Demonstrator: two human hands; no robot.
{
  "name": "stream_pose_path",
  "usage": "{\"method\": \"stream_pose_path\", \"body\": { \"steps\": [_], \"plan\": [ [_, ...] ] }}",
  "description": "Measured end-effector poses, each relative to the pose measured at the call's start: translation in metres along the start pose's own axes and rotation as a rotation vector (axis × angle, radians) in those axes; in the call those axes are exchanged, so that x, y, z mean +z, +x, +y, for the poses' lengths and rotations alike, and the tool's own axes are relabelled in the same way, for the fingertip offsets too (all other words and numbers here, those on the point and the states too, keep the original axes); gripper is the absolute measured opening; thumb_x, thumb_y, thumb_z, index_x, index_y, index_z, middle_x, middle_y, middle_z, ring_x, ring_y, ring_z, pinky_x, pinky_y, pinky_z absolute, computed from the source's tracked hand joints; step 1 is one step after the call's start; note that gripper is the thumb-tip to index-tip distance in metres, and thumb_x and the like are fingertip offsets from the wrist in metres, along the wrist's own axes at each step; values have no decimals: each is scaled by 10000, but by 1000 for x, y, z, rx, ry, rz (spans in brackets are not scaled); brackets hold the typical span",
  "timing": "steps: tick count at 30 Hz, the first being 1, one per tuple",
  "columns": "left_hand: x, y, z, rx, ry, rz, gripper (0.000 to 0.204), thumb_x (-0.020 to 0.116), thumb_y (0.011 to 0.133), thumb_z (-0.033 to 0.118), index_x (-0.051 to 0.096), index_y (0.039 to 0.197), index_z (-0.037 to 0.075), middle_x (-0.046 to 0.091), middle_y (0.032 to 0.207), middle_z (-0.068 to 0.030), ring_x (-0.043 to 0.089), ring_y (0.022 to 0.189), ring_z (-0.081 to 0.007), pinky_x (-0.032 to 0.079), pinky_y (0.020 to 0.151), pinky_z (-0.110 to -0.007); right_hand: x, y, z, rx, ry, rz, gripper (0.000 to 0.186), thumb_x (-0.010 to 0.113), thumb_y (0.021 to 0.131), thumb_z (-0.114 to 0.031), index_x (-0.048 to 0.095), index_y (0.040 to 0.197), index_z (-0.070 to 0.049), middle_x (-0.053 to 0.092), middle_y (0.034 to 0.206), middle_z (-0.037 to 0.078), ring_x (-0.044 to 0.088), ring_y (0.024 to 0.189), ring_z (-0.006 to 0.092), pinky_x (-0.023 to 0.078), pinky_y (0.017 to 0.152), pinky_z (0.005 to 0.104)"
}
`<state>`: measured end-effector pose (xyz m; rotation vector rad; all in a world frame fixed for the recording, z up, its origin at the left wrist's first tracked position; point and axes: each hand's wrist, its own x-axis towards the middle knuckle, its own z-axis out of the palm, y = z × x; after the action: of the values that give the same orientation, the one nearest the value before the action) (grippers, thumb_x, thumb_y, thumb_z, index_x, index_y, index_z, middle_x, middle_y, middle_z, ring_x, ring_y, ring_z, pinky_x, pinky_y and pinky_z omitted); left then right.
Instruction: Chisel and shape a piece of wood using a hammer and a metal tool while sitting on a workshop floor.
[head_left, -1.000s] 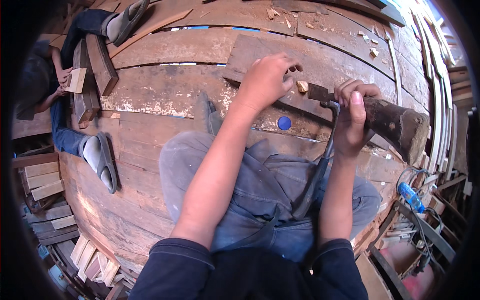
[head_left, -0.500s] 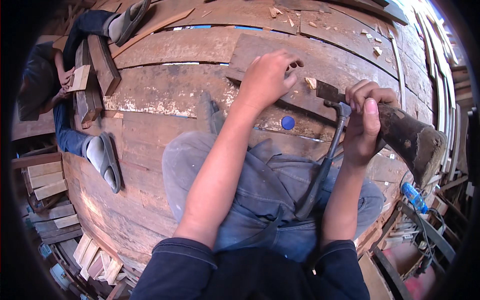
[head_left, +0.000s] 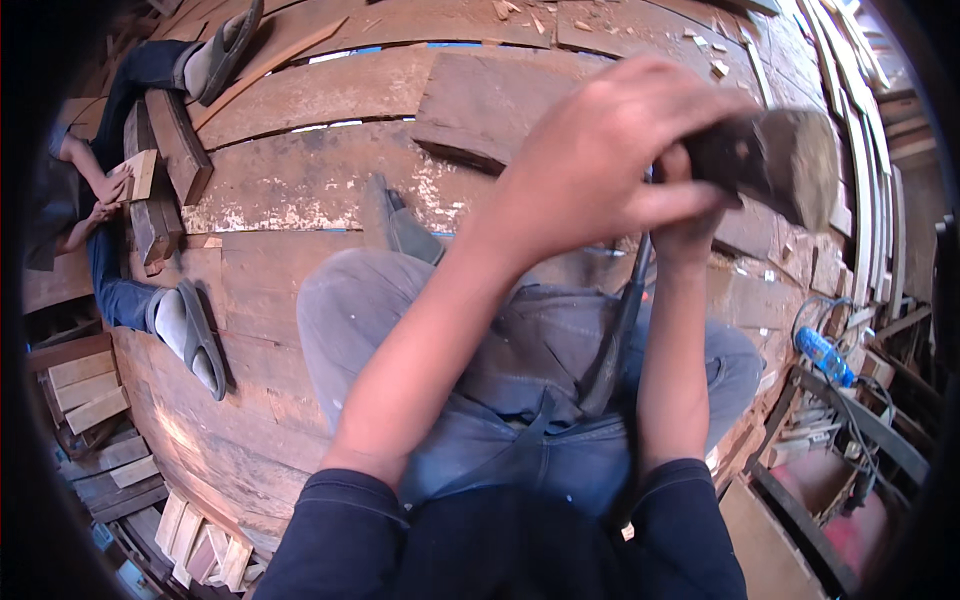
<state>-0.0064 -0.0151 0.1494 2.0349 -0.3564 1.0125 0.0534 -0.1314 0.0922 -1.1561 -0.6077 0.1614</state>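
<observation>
My left hand [head_left: 625, 150] reaches across in front of me, its fingers and thumb closed around a dark, thick wooden-handled tool [head_left: 772, 160] with a flared, pale worn end. Below and partly behind it, my right hand [head_left: 688, 232] grips the same tool; most of its fingers are hidden. The blade end of the tool does not show. A slim metal-shafted tool with a black handle [head_left: 618, 350] slants across my lap beside my right forearm, its head hidden behind my hands.
A thick board [head_left: 470, 110] lies on the plank floor ahead, with wood chips [head_left: 720, 68] beyond. At left, a seated person [head_left: 75, 200] holds a pale wood block [head_left: 137, 178]. Stacked offcuts [head_left: 85, 385] stand lower left; a blue-labelled bottle [head_left: 826, 357] is at right.
My left hand has moved right from above the board to the wooden-handled tool and closed on it. The tool has turned and risen toward me. The blue round cap is now hidden.
</observation>
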Motion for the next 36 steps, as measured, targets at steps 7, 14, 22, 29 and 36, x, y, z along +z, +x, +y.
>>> {"method": "stream_pose_path", "body": {
  "steps": [7,14,22,29,36],
  "plan": [
    [-18,-7,4,-135,-5,-3,540,771,724,98,586,1221,-5,664,1109,-156,671,990,-267,533,844,-337,-29,-15,-84,227,-883,-128,402,751,780,-144,562,1099,13,596,963,153,598,906,255,503,781,358],
    [-29,-13,9,-233,-111,-13,494,746,762,72,574,1215,-21,643,1133,-162,658,1001,-262,546,879,-356,-58,-120,-66,568,-1373,-252,710,729,770,-481,508,1273,-32,660,950,149,622,949,327,469,858,464],
    [-43,-11,18,-307,-241,57,539,740,756,45,557,1261,-2,623,1172,-141,640,1053,-232,543,912,-356,-62,-118,-38,558,-1442,-349,533,683,792,-469,564,1131,-76,670,804,203,645,838,411,494,752,496],
    [-43,-14,16,-309,-247,61,530,750,753,50,571,1249,-1,623,1170,-147,646,1040,-232,549,906,-352,-62,-115,-34,588,-1436,-334,495,693,784,-454,576,1106,-98,676,810,185,650,841,399,499,742,488],
    [-32,-17,12,-299,-221,27,498,748,760,46,577,1222,-29,617,1204,-169,661,1014,-240,555,890,-342,-62,-111,-36,654,-1392,-352,546,674,774,-438,554,1178,-91,687,868,199,646,883,400,489,814,506]
  ]
}}
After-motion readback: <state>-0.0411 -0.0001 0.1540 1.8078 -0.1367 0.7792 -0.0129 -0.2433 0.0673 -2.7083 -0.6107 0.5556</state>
